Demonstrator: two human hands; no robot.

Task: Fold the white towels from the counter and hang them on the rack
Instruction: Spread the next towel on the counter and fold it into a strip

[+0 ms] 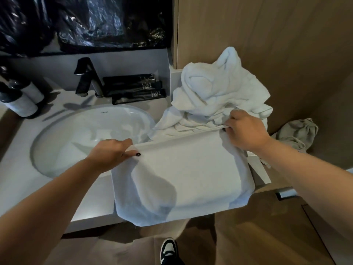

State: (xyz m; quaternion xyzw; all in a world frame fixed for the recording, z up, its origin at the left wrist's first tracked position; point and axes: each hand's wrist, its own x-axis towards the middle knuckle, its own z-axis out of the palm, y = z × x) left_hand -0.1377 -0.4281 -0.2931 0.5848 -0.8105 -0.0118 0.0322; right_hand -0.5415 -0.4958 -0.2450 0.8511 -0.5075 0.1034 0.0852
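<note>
Left hand (112,153) and right hand (245,129) grip white towel (187,175) top edge, sink (91,138) logo unreadable

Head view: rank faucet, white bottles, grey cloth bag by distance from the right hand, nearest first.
From the right hand, which pinches the towel at its far right corner:
1. Grey cloth bag, just to its right on the counter's end.
2. Faucet, far to its left, behind the sink.
3. White bottles, at the counter's far left edge.
</note>
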